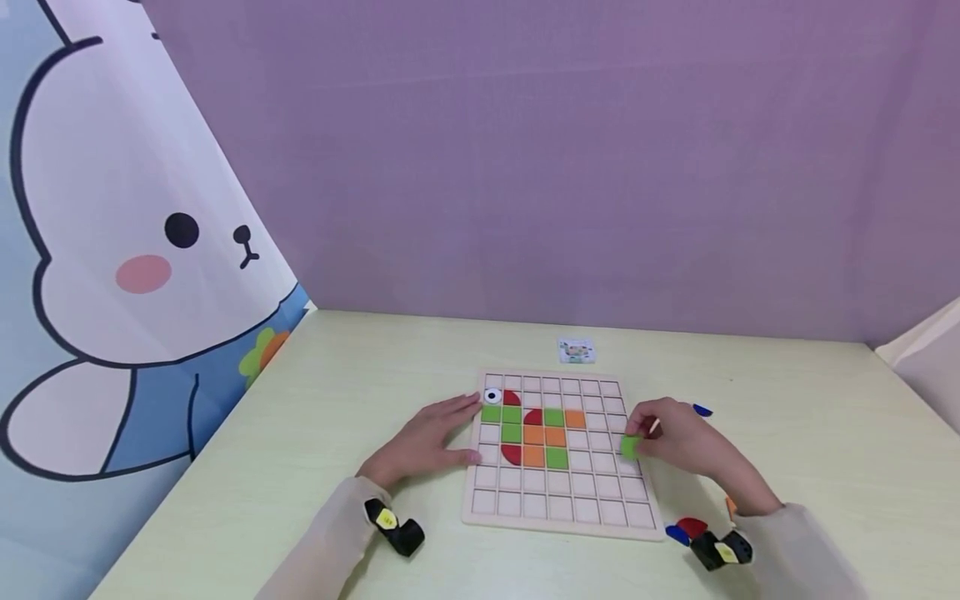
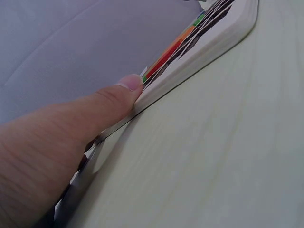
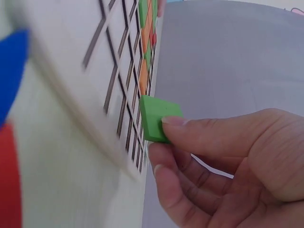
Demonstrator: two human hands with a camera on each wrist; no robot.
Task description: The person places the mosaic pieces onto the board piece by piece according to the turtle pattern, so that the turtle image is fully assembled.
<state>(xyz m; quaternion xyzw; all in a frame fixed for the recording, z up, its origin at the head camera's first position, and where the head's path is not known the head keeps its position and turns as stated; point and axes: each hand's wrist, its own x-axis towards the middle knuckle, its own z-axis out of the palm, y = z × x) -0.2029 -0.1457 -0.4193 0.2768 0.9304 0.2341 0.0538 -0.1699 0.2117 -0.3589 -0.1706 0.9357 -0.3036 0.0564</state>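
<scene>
A wooden grid board (image 1: 522, 504) lies on the table, with green, orange and red tiles and a white eye tile (image 1: 492, 396) set in its upper left cells. My left hand (image 1: 423, 437) rests at the board's left edge, fingers straight, thumb (image 2: 111, 104) touching the side. Between thumb and fingers of my right hand (image 1: 678, 437) a square green tile (image 3: 159, 116) is pinched, held over the board's right edge. In the head view, an orange tile (image 1: 574, 419) ends the upper row of pieces.
Beyond the board lies a small printed card (image 1: 577, 350). To the right are a blue piece (image 1: 702, 410), a red piece (image 1: 692, 527), another blue piece (image 1: 677, 535) and an orange piece (image 1: 731, 507) partly hidden by the right wrist. A purple cloth (image 1: 570, 167) hangs behind the table.
</scene>
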